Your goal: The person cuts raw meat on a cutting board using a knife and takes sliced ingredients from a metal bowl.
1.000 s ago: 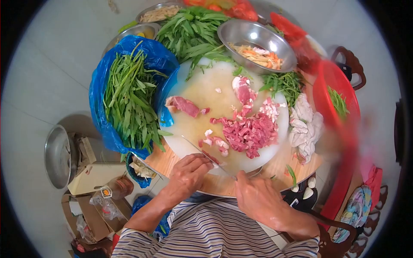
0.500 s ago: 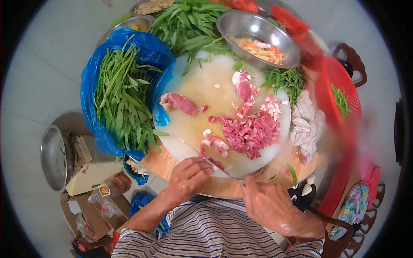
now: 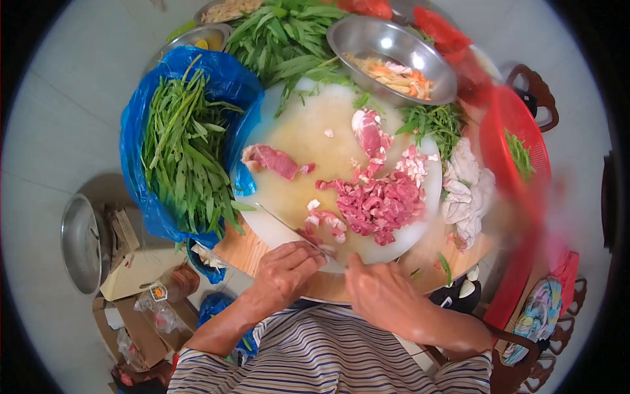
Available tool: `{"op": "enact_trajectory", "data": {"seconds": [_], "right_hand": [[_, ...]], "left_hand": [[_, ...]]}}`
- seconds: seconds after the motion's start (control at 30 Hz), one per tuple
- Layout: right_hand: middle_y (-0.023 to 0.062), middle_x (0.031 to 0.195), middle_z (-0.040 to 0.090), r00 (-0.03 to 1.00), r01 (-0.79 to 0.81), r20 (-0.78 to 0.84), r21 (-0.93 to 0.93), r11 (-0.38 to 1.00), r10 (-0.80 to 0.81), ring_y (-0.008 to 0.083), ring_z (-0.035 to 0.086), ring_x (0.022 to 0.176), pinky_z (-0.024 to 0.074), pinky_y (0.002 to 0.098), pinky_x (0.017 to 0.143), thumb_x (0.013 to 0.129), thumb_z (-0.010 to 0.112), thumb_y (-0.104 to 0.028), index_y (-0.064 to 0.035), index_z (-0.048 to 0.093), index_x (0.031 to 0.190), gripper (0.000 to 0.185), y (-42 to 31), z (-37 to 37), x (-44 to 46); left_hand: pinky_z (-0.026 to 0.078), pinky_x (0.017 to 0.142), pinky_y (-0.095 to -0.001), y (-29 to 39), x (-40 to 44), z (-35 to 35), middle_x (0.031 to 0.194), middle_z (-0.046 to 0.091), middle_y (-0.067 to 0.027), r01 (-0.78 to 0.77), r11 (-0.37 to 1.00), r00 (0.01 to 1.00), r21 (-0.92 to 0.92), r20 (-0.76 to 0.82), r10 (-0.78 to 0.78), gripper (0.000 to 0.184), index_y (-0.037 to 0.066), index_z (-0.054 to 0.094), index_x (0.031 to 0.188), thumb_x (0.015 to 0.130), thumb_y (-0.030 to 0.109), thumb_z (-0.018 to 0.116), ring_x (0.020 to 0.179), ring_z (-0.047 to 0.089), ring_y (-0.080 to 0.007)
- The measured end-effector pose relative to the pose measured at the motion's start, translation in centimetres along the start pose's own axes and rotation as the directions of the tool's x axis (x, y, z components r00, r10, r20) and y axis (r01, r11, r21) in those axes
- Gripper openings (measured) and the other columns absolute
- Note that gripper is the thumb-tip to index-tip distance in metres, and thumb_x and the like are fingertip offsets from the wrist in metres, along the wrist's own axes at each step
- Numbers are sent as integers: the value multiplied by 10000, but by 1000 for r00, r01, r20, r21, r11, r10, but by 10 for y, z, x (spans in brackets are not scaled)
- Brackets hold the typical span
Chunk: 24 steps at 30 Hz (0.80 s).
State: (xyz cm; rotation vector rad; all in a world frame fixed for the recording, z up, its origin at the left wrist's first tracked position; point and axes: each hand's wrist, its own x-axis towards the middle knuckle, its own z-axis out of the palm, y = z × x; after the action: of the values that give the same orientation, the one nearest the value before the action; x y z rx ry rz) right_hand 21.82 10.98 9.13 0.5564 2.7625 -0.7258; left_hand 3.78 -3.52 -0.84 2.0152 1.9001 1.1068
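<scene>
My right hand (image 3: 384, 289) is wrapped round the handle of a knife (image 3: 283, 223), whose thin blade slants up and left across the near part of a round white cutting board (image 3: 269, 226). Close against the blade, my left hand (image 3: 287, 270) has its fingers curled down on a piece of meat (image 3: 327, 249), largely hidden by fingers and blade. Just beyond lie fatty scraps (image 3: 326, 220). A heap of cut red meat (image 3: 380, 203) covers the board's right side. One larger chunk (image 3: 270, 161) rests at the left, another (image 3: 371, 134) at the back.
A blue bag (image 3: 141, 197) of leafy greens (image 3: 187, 151) stands left of the board. Behind are more greens (image 3: 282, 39) and a steel bowl (image 3: 430, 65) with shredded vegetables. A crumpled cloth (image 3: 467, 197) and a red basket (image 3: 505, 131) are at the right.
My right hand has moved left and slightly up, and the knife's blade has slid up and left with it. My left hand stays almost where it was.
</scene>
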Motion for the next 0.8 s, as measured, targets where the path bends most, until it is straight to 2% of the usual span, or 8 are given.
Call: {"op": "enact_trajectory", "data": {"seconds": [0.13,0.3,0.43,0.53,0.7,0.73,0.77,0.8], "right_hand": [[257,660,709,994,45,-104,0,999,-44,417,767,629,620,476,567,928,617,-44,63,598,1036,153,-4,10,15],[247,645,706,999,-33,17,-48,998,33,410,768,622,626,495,597,932,606,-48,70,601,1073,184,0,-1,-24],[233,633,703,996,-77,37,-55,996,80,401,768,620,617,500,593,938,598,-61,86,604,1097,217,3,4,-36],[228,625,697,995,-13,-96,-113,993,2,401,762,616,608,491,568,932,605,-53,92,599,1087,212,-6,10,-7],[243,644,692,956,47,-291,34,998,-35,409,740,594,592,507,537,1002,622,-85,63,595,1057,160,4,15,36],[243,644,692,957,55,-286,30,998,-44,409,740,594,592,507,537,1002,622,-85,63,595,1057,160,4,13,35],[249,634,669,952,-15,-304,78,997,38,445,714,596,571,537,556,1026,618,-104,55,597,1057,163,2,10,30],[256,623,645,940,-86,-317,128,988,123,481,689,597,550,566,574,1049,615,-122,48,600,1057,170,0,6,25]], "left_hand": [[627,897,-394,4,3,0,1080,763,-84,15,1000,1000,9,-26,-15,416,37,754,1078,666,-15,765,1041,740,-295],[626,892,-391,5,3,3,1072,768,-78,29,1000,998,11,-61,-28,394,43,756,1064,677,-29,747,1030,746,-286],[622,892,-384,7,1,5,1084,773,-77,35,999,996,25,-83,-32,375,50,760,1058,689,-19,737,1038,751,-278],[619,908,-379,6,0,7,1095,778,-81,40,999,998,36,-44,-38,361,54,764,1055,701,-10,739,1065,750,-274],[624,915,-382,-2,-2,3,1123,783,-82,-51,998,994,37,-96,54,360,58,763,1054,700,-8,761,1084,754,-286],[627,913,-390,-4,-5,2,1134,784,-86,-67,998,992,15,-103,68,354,56,761,1056,710,-15,774,1085,757,-292],[627,913,-390,-7,-8,3,1134,784,-86,-54,998,993,15,-107,56,354,56,761,1056,710,-15,774,1085,757,-292],[631,911,-397,-10,-12,4,1135,783,-94,-48,997,989,-66,-142,38,343,53,759,1058,726,-30,784,1088,759,-299]]}}
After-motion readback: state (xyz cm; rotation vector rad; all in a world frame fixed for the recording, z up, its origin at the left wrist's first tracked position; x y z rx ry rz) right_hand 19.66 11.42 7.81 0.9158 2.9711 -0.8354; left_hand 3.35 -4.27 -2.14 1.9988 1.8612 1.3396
